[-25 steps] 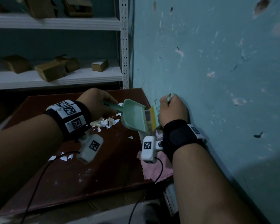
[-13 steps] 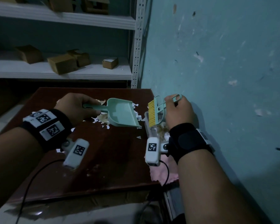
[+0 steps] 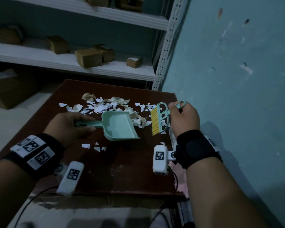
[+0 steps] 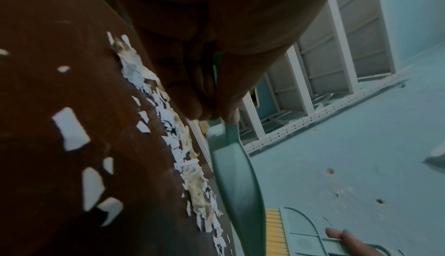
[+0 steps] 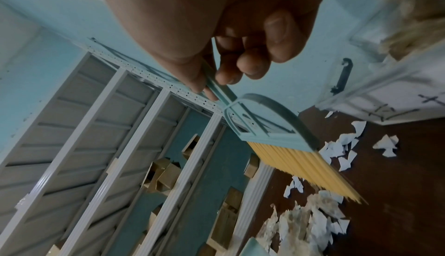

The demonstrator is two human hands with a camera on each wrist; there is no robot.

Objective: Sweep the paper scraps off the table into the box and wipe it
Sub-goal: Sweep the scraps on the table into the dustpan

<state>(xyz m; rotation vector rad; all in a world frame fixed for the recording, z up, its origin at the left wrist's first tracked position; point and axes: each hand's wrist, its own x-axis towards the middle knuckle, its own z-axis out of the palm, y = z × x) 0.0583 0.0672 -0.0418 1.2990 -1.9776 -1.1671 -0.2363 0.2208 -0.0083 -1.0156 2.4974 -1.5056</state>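
White and tan paper scraps (image 3: 105, 106) (image 4: 183, 157) (image 5: 310, 220) lie in a band across the far half of the dark brown table (image 3: 122, 170). A few more scraps (image 3: 95, 147) sit nearer me. My left hand (image 3: 69, 127) grips the handle of a mint green dustpan (image 3: 118, 127) (image 4: 236, 187), its mouth facing right just above the tabletop. My right hand (image 3: 183, 119) grips the handle of a small green brush with yellow bristles (image 3: 156, 120) (image 5: 296, 157), held to the right of the pan, bristles pointing toward it. The box is partly seen as a pale container (image 5: 397, 92) by the table's right edge.
A teal wall (image 3: 237, 79) runs close along the table's right side. White metal shelving (image 3: 89, 69) with several cardboard boxes stands behind the table. A pink cloth (image 3: 179, 175) lies at the table's near right corner under my right wrist. Cables hang at the front edge.
The dustpan and brush have separated; my left hand drew the pan left and toward me. The view has tilted down, showing the scrap band beyond the pan.
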